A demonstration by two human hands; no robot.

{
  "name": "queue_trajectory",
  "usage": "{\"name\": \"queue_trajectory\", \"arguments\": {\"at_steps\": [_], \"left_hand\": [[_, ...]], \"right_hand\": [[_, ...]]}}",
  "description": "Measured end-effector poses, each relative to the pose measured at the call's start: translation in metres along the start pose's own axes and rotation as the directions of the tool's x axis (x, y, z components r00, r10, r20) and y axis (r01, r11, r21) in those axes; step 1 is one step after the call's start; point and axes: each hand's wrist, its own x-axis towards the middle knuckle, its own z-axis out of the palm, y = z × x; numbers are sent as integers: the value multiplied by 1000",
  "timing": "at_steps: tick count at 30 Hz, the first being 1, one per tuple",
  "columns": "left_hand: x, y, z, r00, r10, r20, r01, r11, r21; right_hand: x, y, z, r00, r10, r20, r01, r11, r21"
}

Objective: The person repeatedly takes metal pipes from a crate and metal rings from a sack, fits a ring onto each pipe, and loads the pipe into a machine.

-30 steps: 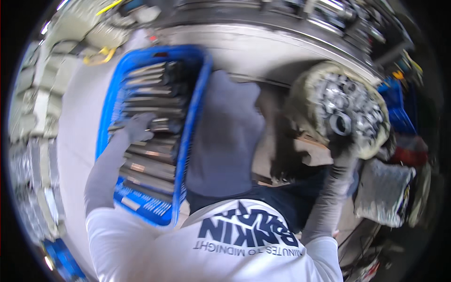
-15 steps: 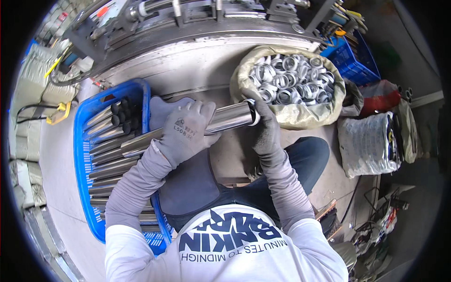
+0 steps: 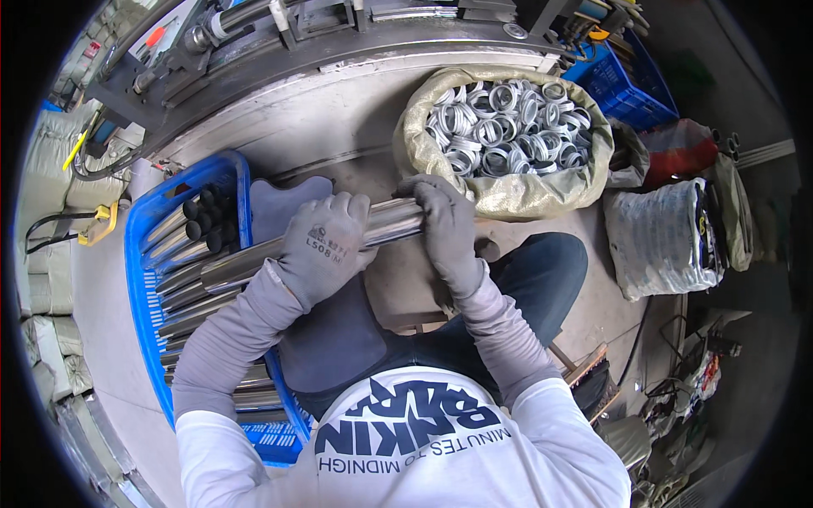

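A shiny metal tube (image 3: 394,222) lies slantwise in front of me, and both my hands have hold of it. Wrapped round its middle is my gloved left hand (image 3: 329,241). My gloved right hand (image 3: 446,227) is closed over the tube's right end, so that end is hidden. The tube's left part passes over a blue plastic basket (image 3: 134,254), which holds several similar metal tubes (image 3: 190,326). Beyond my right hand stands an open woven sack (image 3: 542,196) filled with silvery rings (image 3: 508,127).
A dark metal bench or machine (image 3: 254,85) runs along the far side. A blue crate (image 3: 622,89) stands at the far right, with a wrapped white bundle (image 3: 660,241) nearer. A grey pad (image 3: 326,339) lies between the basket and my legs.
My right hand has shifted from beside the tube's end to over it. The ring-like rim visible there before is now covered. My left hand keeps its grip on the tube.
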Motion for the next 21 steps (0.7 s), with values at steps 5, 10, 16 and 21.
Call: {"name": "queue_trajectory", "arguments": {"at_steps": [5, 10, 16, 21], "left_hand": [[5, -2, 4, 997, 18, 71, -17, 1000, -10], [-10, 24, -26, 872, 85, -483, -220, 948, -229], [-39, -7, 23, 856, -509, -85, -253, -271, -929], [3, -66, -43, 664, -725, -186, -540, -292, -790]], "right_hand": [[-3, 32, 9, 998, 37, -55, -41, 996, -80], [10, 23, -26, 985, 132, -112, -130, 991, 24], [33, 28, -54, 927, -356, -119, 272, 856, -440], [69, 51, -64, 983, -180, -34, 167, 958, -233]]}}
